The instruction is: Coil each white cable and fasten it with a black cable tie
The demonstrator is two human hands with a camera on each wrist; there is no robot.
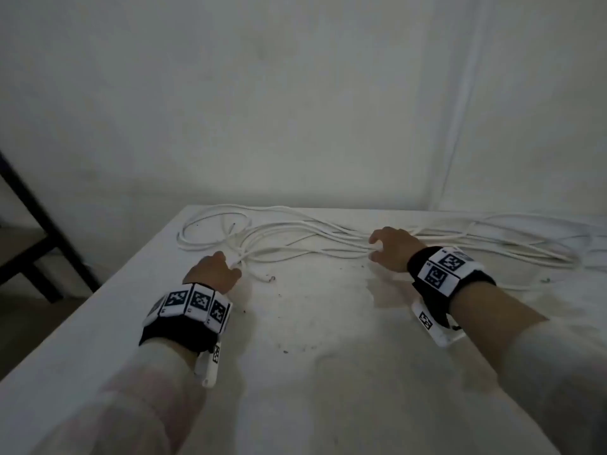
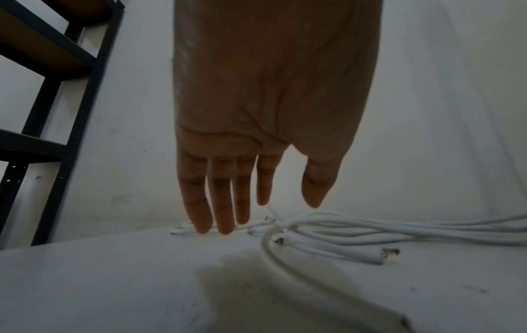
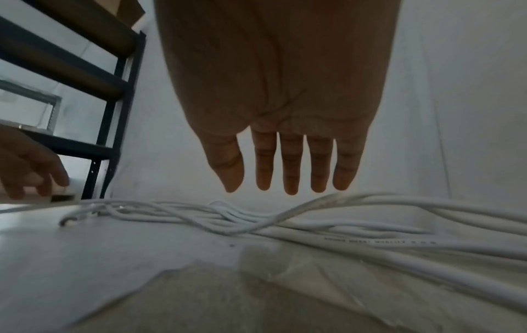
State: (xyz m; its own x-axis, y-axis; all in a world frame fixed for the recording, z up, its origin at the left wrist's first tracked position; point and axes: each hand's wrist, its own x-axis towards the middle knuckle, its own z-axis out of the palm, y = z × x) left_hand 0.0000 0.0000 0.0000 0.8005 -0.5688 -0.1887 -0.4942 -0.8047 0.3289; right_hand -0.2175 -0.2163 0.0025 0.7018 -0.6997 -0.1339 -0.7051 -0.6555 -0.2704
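left hand (image 1: 213,272): palm down, fingers (image 2: 199,202) straight, close together, thumb apart, holds nothing
right hand (image 1: 391,249): palm down, fingers (image 3: 291,164) straight, slightly spread, holds nothing
forearms: both reach forward, left sleeved, marker bands on wrists

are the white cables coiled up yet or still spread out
Spread out: the white cables lie in loose, tangled loops across the table, with no tie visible around them.

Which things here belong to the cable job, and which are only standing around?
Belong to the job:
- white cables, loose on the table
- left hand and right hand, both open

Not part of it:
- black shelf rack
- wall

No black cable tie is visible.
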